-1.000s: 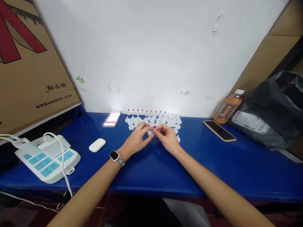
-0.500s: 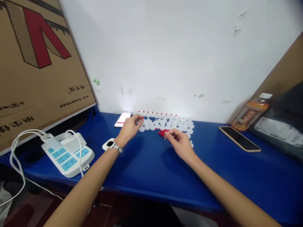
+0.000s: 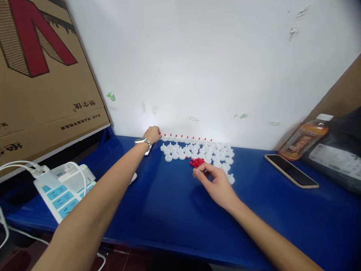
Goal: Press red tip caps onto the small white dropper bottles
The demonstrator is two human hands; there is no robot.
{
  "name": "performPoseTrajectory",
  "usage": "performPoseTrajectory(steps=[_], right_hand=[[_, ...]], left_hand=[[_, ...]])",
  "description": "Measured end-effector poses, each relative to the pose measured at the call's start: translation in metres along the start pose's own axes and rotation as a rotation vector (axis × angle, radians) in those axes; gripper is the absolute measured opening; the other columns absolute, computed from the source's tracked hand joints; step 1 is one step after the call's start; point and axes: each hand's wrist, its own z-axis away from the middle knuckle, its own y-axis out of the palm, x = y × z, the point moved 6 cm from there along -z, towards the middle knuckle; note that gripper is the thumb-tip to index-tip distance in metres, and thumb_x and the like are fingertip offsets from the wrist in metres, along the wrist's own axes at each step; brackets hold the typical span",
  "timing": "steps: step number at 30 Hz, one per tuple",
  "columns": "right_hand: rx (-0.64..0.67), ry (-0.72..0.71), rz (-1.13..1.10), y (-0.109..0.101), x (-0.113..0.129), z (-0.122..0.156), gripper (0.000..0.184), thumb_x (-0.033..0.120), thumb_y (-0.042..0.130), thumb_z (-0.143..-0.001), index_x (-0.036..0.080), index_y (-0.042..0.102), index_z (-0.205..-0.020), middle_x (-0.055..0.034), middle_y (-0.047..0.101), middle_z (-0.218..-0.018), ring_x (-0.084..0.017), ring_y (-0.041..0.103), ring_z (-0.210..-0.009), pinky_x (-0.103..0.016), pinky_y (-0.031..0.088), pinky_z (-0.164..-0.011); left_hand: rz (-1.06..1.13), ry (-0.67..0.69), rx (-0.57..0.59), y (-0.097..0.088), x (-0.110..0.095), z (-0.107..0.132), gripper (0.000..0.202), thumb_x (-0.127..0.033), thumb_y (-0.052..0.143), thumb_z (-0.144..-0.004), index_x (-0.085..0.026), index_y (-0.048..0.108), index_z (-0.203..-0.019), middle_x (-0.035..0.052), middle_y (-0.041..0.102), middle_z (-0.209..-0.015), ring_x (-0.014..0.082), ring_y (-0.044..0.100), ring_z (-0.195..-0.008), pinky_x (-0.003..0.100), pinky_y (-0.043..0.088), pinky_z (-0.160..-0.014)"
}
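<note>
My left hand [image 3: 152, 134] is stretched to the far left end of a back row of white caps with red tips [image 3: 187, 140], by the wall. Its fingers are closed on a white cap with a red tip [image 3: 160, 133]; only the red tip shows clearly. My right hand [image 3: 216, 183] hovers just in front of a small heap of red tips [image 3: 196, 162], thumb and forefinger pinched together. What the pinch holds, if anything, is too small to make out. Many white spouted caps without red tips [image 3: 180, 150] stand between the row and the heap.
A phone [image 3: 148, 149] lies partly under my left wrist. At left are a white power strip [image 3: 58, 195] with cables and a cardboard box [image 3: 56, 90]. On the right lie another phone [image 3: 290, 171], a drink bottle [image 3: 306, 137] and a dark labelled package [image 3: 338, 150].
My left hand has moved farther back and left with the red-tipped cap, to the end of the back row. My right hand stays pinched by the red heap. The view has shifted slightly.
</note>
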Motion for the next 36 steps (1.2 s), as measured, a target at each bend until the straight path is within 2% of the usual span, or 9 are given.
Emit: performPoseTrajectory(steps=[4,8,14,18,22,25,28,31,36], right_hand=[[0.015,-0.022,0.006,0.001,0.004,0.001,0.028,0.043,0.057,-0.093,0.021,0.064,-0.078,-0.0007,0.060,-0.071,-0.015,0.051,-0.068,-0.029,0.041,-0.066],[0.023,-0.045,0.027,0.002,0.006,0.002,0.027,0.043,0.058,-0.093,0.022,0.065,-0.077,-0.0009,0.062,-0.070,-0.016,0.053,-0.067,-0.029,0.041,-0.064],[-0.026,-0.063,0.046,-0.014,0.008,-0.002,0.025,0.041,0.058,-0.093,0.022,0.065,-0.077,-0.0013,0.065,-0.072,-0.016,0.055,-0.068,-0.029,0.042,-0.065],[-0.101,-0.044,0.094,-0.029,0.005,-0.006,0.026,0.039,0.058,-0.092,0.021,0.064,-0.073,-0.0008,0.065,-0.069,-0.015,0.054,-0.064,-0.029,0.040,-0.061],[-0.109,-0.009,0.226,-0.034,-0.009,-0.011,0.023,0.034,0.057,-0.090,0.021,0.064,-0.072,-0.0008,0.066,-0.069,-0.016,0.056,-0.065,-0.029,0.040,-0.064],[-0.098,-0.008,0.377,-0.036,-0.022,-0.014,0.015,0.027,0.059,-0.086,0.021,0.065,-0.073,-0.0013,0.068,-0.073,-0.018,0.059,-0.071,-0.030,0.039,-0.068],[-0.052,-0.023,0.477,-0.035,-0.028,-0.015,0.009,0.022,0.059,-0.083,0.022,0.068,-0.081,-0.0019,0.070,-0.077,-0.019,0.060,-0.077,-0.032,0.038,-0.074],[-0.016,-0.027,0.564,-0.034,-0.028,-0.014,0.011,0.020,0.060,-0.083,0.022,0.069,-0.089,-0.0027,0.071,-0.082,-0.022,0.060,-0.086,-0.035,0.036,-0.082],[0.015,-0.012,0.602,-0.030,-0.028,-0.012,0.012,0.020,0.061,-0.083,0.022,0.069,-0.092,-0.0031,0.071,-0.083,-0.024,0.059,-0.090,-0.038,0.031,-0.085]], left_hand=[[-0.037,-0.010,0.069,0.010,0.000,-0.013,0.025,-0.013,0.069,-0.066,-0.012,0.075,-0.091,0.0174,0.074,-0.098,0.0289,0.070,-0.096,0.033,0.056,-0.083],[-0.042,-0.015,0.081,0.013,-0.004,-0.022,0.021,-0.012,0.067,-0.068,-0.012,0.075,-0.087,0.0161,0.075,-0.095,0.0272,0.070,-0.097,0.032,0.055,-0.086],[-0.023,-0.016,0.029,0.006,-0.008,-0.017,0.031,-0.015,0.067,-0.068,-0.012,0.073,-0.099,0.0156,0.075,-0.099,0.0269,0.068,-0.099,0.034,0.053,-0.090],[0.016,0.003,-0.032,-0.005,-0.015,0.007,0.038,-0.017,0.062,-0.077,-0.010,0.067,-0.114,0.0164,0.073,-0.106,0.0262,0.067,-0.101,0.036,0.051,-0.092],[0.172,0.134,-0.104,-0.013,-0.048,0.054,0.026,-0.024,0.055,-0.086,-0.014,0.069,-0.105,0.0112,0.073,-0.102,0.0219,0.066,-0.093,0.032,0.051,-0.086],[0.396,0.390,-0.009,-0.002,-0.090,0.099,0.022,-0.031,0.055,-0.089,-0.017,0.070,-0.096,0.0062,0.073,-0.091,0.0187,0.065,-0.082,0.030,0.051,-0.078],[0.471,0.540,0.090,0.017,-0.117,0.133,0.019,-0.032,0.056,-0.090,-0.019,0.070,-0.093,0.0046,0.072,-0.091,0.0183,0.064,-0.082,0.031,0.050,-0.079],[0.450,0.535,0.007,0.026,-0.116,0.144,0.019,-0.031,0.055,-0.091,-0.019,0.068,-0.099,0.0063,0.069,-0.098,0.0201,0.062,-0.089,0.034,0.050,-0.082],[0.272,0.393,-0.202,0.023,-0.092,0.144,0.022,-0.029,0.057,-0.091,-0.020,0.065,-0.109,0.0087,0.062,-0.105,0.0253,0.058,-0.104,0.041,0.047,-0.096]])
